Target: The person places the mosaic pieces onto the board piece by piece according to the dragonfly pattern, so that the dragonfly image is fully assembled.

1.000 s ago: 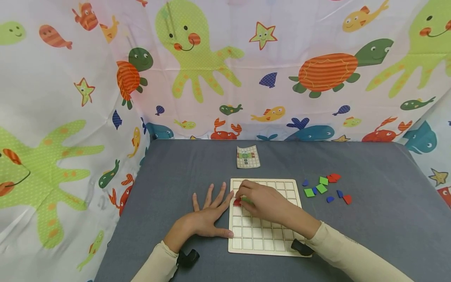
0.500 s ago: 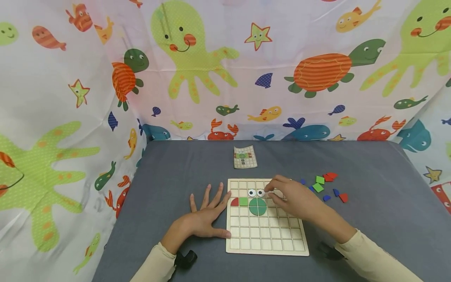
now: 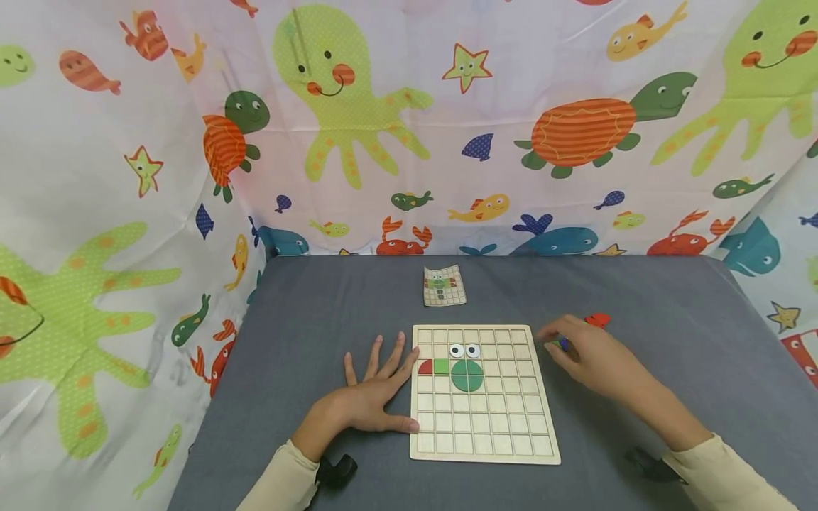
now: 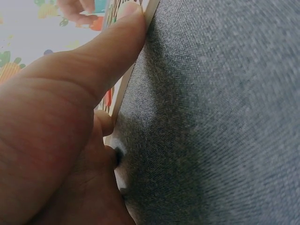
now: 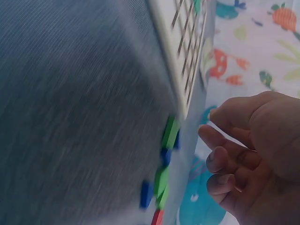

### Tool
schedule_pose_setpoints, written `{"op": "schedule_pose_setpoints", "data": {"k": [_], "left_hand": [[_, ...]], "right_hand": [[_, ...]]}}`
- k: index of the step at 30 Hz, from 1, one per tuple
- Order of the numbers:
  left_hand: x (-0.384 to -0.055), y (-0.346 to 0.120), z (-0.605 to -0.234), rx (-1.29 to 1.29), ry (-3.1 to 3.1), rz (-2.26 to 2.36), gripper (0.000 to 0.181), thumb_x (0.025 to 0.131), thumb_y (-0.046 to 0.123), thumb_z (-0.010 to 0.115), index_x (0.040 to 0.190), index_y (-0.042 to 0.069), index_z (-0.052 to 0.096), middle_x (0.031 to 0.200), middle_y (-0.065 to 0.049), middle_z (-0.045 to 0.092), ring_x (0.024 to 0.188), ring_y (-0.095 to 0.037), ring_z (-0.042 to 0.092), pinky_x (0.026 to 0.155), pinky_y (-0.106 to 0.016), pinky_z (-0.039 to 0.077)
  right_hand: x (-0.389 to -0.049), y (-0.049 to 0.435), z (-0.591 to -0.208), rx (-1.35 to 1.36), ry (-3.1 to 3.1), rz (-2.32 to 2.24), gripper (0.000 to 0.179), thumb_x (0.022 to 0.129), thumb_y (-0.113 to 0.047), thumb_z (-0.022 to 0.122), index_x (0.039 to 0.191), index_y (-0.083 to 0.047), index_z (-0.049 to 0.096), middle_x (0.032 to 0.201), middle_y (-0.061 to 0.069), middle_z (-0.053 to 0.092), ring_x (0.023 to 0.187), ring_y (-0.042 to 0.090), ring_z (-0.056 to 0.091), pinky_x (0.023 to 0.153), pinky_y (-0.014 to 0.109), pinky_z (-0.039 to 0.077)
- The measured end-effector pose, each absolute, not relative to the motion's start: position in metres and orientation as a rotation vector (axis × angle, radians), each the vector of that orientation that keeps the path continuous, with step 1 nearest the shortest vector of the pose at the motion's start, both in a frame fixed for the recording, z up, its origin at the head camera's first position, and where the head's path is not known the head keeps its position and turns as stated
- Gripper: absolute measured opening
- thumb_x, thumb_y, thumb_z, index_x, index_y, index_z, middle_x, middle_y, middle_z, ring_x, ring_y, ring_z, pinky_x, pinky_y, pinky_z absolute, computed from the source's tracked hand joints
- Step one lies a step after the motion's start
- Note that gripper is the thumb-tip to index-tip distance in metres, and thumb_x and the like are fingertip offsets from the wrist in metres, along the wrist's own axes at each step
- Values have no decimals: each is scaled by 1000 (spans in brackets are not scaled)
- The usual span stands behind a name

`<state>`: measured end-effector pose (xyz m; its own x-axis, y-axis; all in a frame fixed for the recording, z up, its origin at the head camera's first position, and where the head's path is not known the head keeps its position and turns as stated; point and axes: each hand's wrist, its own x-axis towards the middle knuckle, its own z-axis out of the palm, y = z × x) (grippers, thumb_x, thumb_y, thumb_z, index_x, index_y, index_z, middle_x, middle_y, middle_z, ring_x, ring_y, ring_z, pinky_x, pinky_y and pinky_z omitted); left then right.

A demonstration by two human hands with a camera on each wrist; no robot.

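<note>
My left hand (image 3: 373,403) lies with its fingers spread at the left side of a pale wooden grid board (image 3: 482,426), thumb and index fingertip touching its edge. On the board sit a red curved piece (image 3: 425,367), a green square (image 3: 442,366), a green circle (image 3: 467,375) and two round eye pieces (image 3: 473,350). Beyond the board's right edge, my right hand (image 3: 594,358) hovers over loose pieces, thumb and index finger apart, holding nothing. In the right wrist view, a green piece (image 5: 170,132) and a blue piece (image 5: 146,194) lie below the fingers.
A small printed picture card (image 3: 444,286) lies behind the board on the grey table (image 3: 332,298). Loose red pieces (image 3: 598,321) show past my right hand, which hides most of the others. A curtain (image 3: 409,142) with sea animals hangs at the back and sides.
My right hand has moved right, from above the board's upper left to the loose pieces. The green square and red piece on the board have come into view. My left hand stays put.
</note>
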<state>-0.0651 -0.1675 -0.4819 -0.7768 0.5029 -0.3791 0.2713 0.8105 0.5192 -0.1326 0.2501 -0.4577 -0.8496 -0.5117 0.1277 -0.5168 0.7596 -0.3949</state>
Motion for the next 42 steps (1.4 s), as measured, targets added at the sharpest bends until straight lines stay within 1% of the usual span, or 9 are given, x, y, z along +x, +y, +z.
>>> {"op": "schedule_pose_setpoints", "data": {"k": [1, 6, 12, 17, 25, 36, 42], "left_hand": [[-65, -168, -482, 575, 2482, 605, 118, 88, 74, 71, 172, 35, -2, 175, 2, -26, 156, -37, -33, 106, -82, -25], [-66, -169, -483, 573, 2483, 603, 118, 88, 74, 71, 172, 34, -3, 175, 1, -26, 156, -38, -33, 106, -82, -25], [-65, -170, -481, 565, 2481, 603, 118, 88, 74, 71, 172, 34, -2, 175, 1, -26, 156, -38, -33, 106, -82, -25], [-65, -171, -482, 575, 2476, 616, 119, 89, 72, 72, 172, 32, -3, 175, 0, -26, 156, -39, -33, 105, -82, -25], [-65, -171, -486, 588, 2471, 621, 118, 89, 72, 71, 172, 32, -3, 175, 0, -26, 155, -40, -33, 105, -83, -25], [-64, -169, -486, 590, 2474, 631, 118, 89, 72, 72, 172, 33, -3, 175, 0, -26, 155, -39, -33, 105, -83, -25], [-65, -168, -484, 589, 2469, 641, 118, 89, 71, 72, 172, 33, -3, 175, 0, -26, 155, -39, -34, 105, -82, -26]], "right_hand": [[-133, 255, -458, 847, -2932, 653, 23, 96, -9, 77, 119, -9, 74, 115, 2, 72, 98, 18, 71, 80, 44, 61], [-136, 277, -462, 802, -2898, 581, 25, 94, -7, 79, 118, -6, 74, 116, 7, 71, 101, 27, 72, 79, 51, 60], [-138, 292, -465, 765, -2908, 524, 30, 91, -6, 81, 120, -4, 73, 118, 12, 68, 102, 31, 71, 81, 57, 59], [-138, 296, -467, 753, -2944, 508, 35, 90, -7, 82, 123, -2, 73, 121, 14, 66, 100, 31, 70, 81, 57, 59], [-138, 299, -471, 745, -2987, 471, 37, 89, -10, 84, 124, -2, 72, 117, 13, 65, 95, 27, 68, 76, 54, 59], [-139, 299, -473, 690, -3022, 463, 38, 91, -15, 84, 125, -2, 73, 119, 13, 66, 101, 31, 69, 80, 58, 58], [-141, 298, -475, 670, -3025, 466, 39, 91, -15, 85, 125, -2, 73, 121, 14, 65, 103, 32, 69, 79, 58, 59]]}}
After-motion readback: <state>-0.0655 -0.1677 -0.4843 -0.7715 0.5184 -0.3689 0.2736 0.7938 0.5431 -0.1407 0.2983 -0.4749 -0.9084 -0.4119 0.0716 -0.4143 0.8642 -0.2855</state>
